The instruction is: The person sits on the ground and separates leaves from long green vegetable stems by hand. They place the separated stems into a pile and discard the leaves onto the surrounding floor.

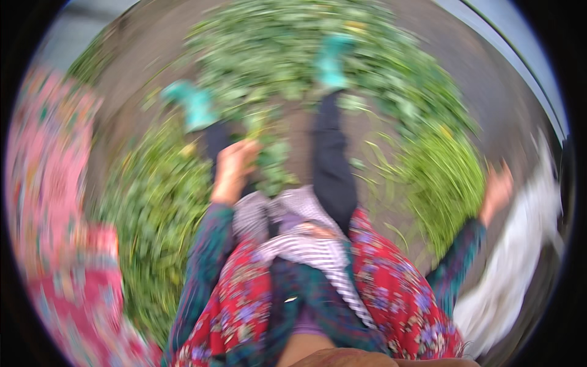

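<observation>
My left hand (236,169) is in front of my left shin, closed on the stems of a small leafy bunch (274,158) of green vines or greens; blur hides the exact grip. Out to the right, my right hand (497,189) is beside a pile of long thin green stalks or pods (447,179), with fingers apart and nothing visible in them. A broad heap of leafy green plants (284,50) lies around my feet, and another leafy pile (160,183) is to the left of my left leg.
My turquoise boots (332,62) rest among the leaves. A white cloth or sack (509,257) lies at the right. Pink patterned fabric (55,174) borders the left side. Loose green stalks (378,156) are scattered on the brown ground (298,128) between the piles.
</observation>
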A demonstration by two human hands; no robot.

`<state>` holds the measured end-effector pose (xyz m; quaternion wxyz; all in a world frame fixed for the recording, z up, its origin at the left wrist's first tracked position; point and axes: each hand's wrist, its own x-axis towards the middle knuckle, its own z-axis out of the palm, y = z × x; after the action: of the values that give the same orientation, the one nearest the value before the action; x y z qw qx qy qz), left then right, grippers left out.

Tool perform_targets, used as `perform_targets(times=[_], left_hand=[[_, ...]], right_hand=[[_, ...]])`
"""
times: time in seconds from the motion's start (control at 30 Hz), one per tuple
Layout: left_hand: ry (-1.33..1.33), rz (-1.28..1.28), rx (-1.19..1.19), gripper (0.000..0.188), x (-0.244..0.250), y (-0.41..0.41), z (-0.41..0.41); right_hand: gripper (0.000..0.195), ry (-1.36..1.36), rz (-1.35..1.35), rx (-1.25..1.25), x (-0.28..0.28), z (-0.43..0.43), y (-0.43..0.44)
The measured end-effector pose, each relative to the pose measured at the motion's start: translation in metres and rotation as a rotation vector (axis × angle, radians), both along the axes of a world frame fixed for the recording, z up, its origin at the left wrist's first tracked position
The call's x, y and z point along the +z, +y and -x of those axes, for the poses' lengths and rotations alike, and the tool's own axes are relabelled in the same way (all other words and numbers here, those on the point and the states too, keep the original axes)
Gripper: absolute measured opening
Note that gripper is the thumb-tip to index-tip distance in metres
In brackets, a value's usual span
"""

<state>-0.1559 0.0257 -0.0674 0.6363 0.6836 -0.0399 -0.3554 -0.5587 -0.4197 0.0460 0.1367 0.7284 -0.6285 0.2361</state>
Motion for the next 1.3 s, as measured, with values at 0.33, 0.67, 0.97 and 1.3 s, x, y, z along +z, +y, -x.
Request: perform_targets(times=[0.33,0.67,0.97,1.3], left_hand=[[-0.252,0.198,0.484,0.017,0.034,0.086,-0.011],[-0.516,0.046,0.939,0.016,0.009,0.229,0.028],[-0.5,-0.018,1.068,0.012,0.002,0.23,0.027],[-0.584,0.177,0.827,0.022,0.044,0.177,-0.035]], right_hand=[[0.02,-0.426,-0.947,1.129,-0.141,-0.264,0.204],[0.016,-0.058,-1.132,1.425,-0.157,-0.297,0.281],[0.019,-0.05,-1.25,1.295,-0.194,-0.268,0.256],[0.021,-0.093,-1.337,1.191,-0.203,-0.252,0.256]])
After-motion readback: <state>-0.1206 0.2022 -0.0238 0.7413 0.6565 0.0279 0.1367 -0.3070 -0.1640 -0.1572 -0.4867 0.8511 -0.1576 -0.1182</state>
